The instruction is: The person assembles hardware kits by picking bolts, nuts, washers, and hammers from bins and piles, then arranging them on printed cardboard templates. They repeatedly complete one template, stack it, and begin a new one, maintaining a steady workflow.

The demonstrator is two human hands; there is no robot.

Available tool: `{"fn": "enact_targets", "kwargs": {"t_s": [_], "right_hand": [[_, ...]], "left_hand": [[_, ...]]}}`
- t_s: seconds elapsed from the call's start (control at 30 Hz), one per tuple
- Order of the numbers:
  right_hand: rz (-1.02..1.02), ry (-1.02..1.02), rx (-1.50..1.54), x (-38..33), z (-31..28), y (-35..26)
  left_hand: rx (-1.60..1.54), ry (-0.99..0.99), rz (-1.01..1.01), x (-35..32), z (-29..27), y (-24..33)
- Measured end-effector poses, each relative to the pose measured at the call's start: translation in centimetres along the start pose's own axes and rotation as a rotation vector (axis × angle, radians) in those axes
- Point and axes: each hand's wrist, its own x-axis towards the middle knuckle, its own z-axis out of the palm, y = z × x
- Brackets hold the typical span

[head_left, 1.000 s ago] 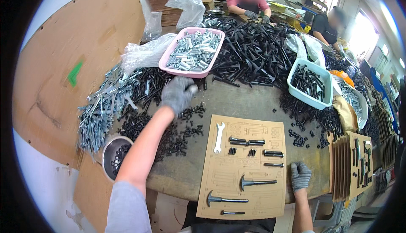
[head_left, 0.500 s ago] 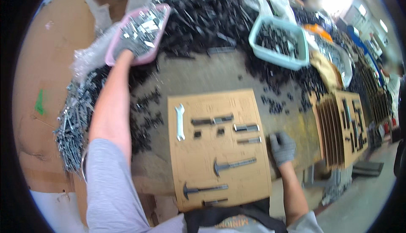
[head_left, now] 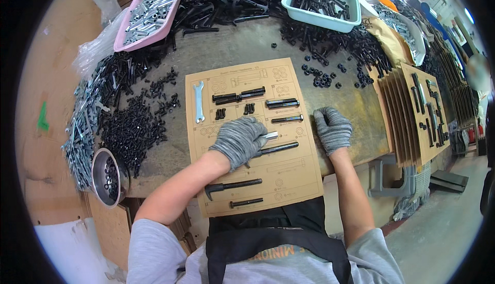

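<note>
My left hand (head_left: 238,142), in a grey striped glove, pinches a short silver metal sleeve (head_left: 271,135) above the middle of a printed cardboard sheet (head_left: 301,173). On the sheet lie a silver open-ended wrench (head_left: 198,102), several black bolts (head_left: 238,95), small black screws (head_left: 249,109) and a black hooked piece (head_left: 234,185). The glove covers part of a long black rod (head_left: 278,149). My right hand (head_left: 332,130), gloved alike, rests on the table beside the sheet's right edge. Its fingers are loosely curled, with nothing visible in them.
A pink tray (head_left: 117,45) of silver sleeves stands far left, a pale blue tray (head_left: 322,21) of black bolts far right. Black screws (head_left: 134,134), silver wrenches (head_left: 85,134) and a metal bowl (head_left: 98,181) lie at left. Black nuts (head_left: 325,78) and stacked loaded sheets (head_left: 410,155) are right.
My left hand has come back from the pink tray to the cardboard sheet, now with a silver sleeve. The view has shifted; my right hand still rests beside the sheet.
</note>
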Motion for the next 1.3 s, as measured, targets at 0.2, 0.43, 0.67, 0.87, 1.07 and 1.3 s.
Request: {"fn": "enact_targets", "kwargs": {"t_s": [0.2,0.43,0.67,0.87,1.07,1.3], "right_hand": [[-0.068,0.019,0.024,-0.9,0.5,1.3],[-0.062,0.039,0.201,-0.7,2.5,6.6],[-0.054,0.06,0.115,-0.3,2.2,4.3],[-0.056,0.013,0.048,-0.2,1.3,3.6],[-0.035,0.033,0.069,-0.9,1.3,3.2],[-0.041,0.037,0.111,-1.2,0.9,2.5]], "left_hand": [[0.061,-0.012,-0.074,-0.6,2.8,-0.4],[-0.07,0.428,-0.292,-14.9,-8.0,-4.8],[0.265,0.21,-0.98,-32.1,-13.0,-16.3],[-0.091,0.289,-1.035,-32.8,-12.9,-19.3],[-0.835,0.54,-1.152,-34.9,-13.8,-20.7],[-0.655,0.564,-1.107,-32.7,-15.1,-19.1]]}}
